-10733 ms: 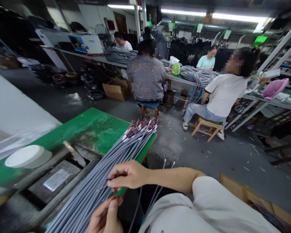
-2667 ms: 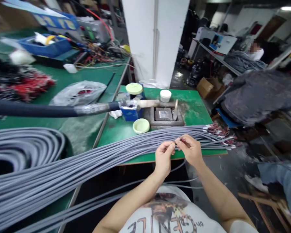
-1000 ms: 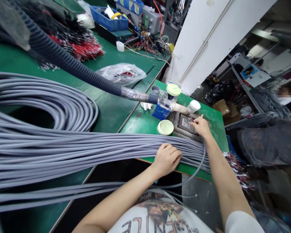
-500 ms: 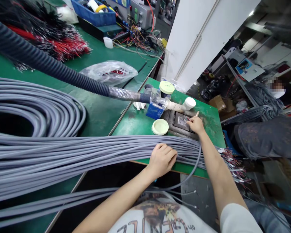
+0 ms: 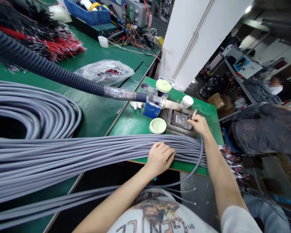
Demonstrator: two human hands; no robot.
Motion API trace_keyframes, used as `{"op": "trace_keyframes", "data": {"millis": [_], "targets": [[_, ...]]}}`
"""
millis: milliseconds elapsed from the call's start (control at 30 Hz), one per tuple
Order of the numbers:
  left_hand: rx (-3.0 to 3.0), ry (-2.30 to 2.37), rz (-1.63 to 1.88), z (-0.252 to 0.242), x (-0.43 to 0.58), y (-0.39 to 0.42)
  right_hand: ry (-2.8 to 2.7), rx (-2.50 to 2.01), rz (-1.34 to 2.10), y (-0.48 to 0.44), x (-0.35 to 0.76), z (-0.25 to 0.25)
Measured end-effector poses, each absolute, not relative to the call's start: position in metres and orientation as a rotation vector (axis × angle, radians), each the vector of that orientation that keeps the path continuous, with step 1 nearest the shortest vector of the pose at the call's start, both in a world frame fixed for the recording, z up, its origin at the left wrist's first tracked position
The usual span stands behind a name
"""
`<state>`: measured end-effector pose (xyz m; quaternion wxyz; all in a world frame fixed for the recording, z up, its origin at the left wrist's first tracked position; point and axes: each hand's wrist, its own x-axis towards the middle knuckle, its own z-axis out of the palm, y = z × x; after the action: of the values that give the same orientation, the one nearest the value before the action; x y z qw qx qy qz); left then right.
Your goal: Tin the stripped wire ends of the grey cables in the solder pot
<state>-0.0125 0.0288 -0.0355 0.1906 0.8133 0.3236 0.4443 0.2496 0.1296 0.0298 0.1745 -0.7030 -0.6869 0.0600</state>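
Observation:
My right hand [image 5: 200, 125] pinches a grey cable [image 5: 200, 152] close to its end. Short dark wire ends show at the fingertips, by the right rim of a solder pot [image 5: 180, 120] with a shiny silvery surface. From that hand the cable loops down toward my body. My left hand [image 5: 160, 157] lies curled on a thick bundle of grey cables [image 5: 106, 145], its fingers bent over the near side; what is under the palm is hidden. Left of the pot sits a pale round dish [image 5: 157, 125]. A light stick [image 5: 195, 112] rises just behind my right fingers.
A ribbed hose [image 5: 87, 85] with a pale nozzle reaches the pot, beside a blue box [image 5: 152, 109]. White [image 5: 187, 101] and yellow-lidded [image 5: 163, 86] containers stand behind. Stripped wire ends [image 5: 232, 161] hang past the table's right edge. Another person's sleeve [image 5: 264, 129] is at right.
My right hand has drawn slightly right, away from the middle of the pot, and the wire ends now show at the fingertips. My left hand stays on the bundle. The view has shifted slightly.

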Motion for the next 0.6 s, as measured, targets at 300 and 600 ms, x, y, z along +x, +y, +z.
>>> {"op": "trace_keyframes", "data": {"millis": [300,600], "targets": [[2.336,0.915,1.21,-0.035,-0.014,0.027,-1.55,-1.706,0.656,0.033,0.241,0.066],[2.367,0.861,1.227,-0.034,-0.017,0.026,-1.139,-2.088,0.487,-0.162,0.304,0.051]]}}
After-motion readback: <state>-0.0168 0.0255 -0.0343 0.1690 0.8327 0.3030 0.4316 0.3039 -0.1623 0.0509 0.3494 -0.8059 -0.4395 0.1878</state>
